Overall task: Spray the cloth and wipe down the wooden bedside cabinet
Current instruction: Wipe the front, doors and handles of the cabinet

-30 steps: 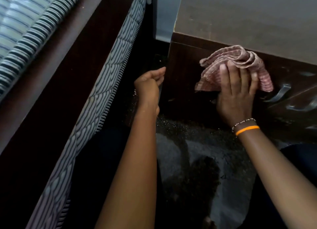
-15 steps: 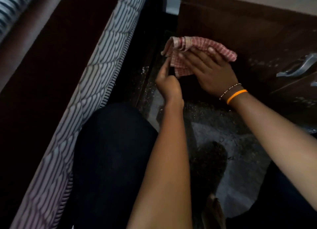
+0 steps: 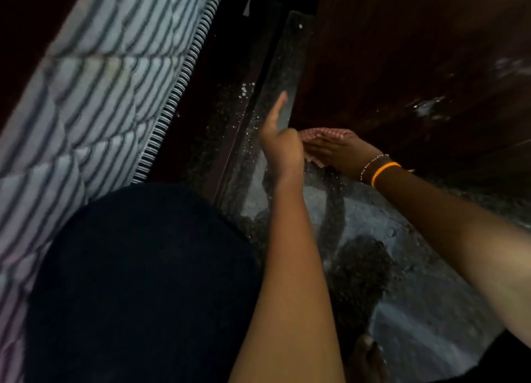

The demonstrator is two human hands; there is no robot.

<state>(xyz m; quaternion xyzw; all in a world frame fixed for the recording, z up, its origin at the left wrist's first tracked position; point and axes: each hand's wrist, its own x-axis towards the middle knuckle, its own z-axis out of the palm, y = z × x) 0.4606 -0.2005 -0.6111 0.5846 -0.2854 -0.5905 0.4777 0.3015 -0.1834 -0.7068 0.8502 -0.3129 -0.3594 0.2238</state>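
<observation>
Your right hand (image 3: 334, 150) lies flat on the soft pink checked cloth (image 3: 324, 132) low on the dark wooden bedside cabinet (image 3: 416, 66) (floppy, so press its middle), while your left hand (image 3: 280, 144) points one finger, holding nothing.

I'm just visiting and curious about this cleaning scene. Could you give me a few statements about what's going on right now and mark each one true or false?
1. The right hand presses the cloth low against the cabinet. True.
2. The left hand holds a spray bottle. False: it holds nothing, with one finger pointing up beside the cabinet's edge.
3. An orange band sits on the right wrist. True.
4. The cloth is plain blue. False: it is reddish with a light check pattern.
5. A striped mattress lies to the person's left. True.
</observation>
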